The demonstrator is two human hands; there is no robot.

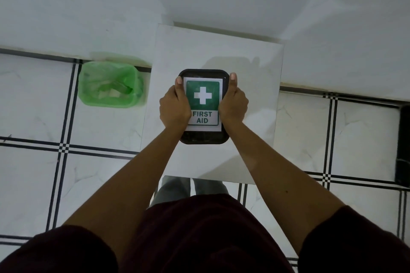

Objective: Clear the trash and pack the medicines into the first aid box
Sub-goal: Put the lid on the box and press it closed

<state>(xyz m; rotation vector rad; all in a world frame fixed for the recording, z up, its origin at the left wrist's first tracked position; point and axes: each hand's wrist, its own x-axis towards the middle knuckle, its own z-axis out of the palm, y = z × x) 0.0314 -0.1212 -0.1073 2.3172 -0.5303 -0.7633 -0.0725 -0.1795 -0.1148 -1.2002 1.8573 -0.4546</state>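
Observation:
The first aid box is black with rounded corners and stands in the middle of a small white table. Its lid is down and carries a white label with a green cross panel and the words FIRST AID. My left hand grips the box's left side, thumb lying along the lid edge. My right hand grips the right side the same way. No medicines or loose trash show on the table; the box's inside is hidden.
A bin with a green plastic liner stands on the tiled floor left of the table, with pale scraps inside. White walls rise behind. A dark object sits at the far right edge on the floor.

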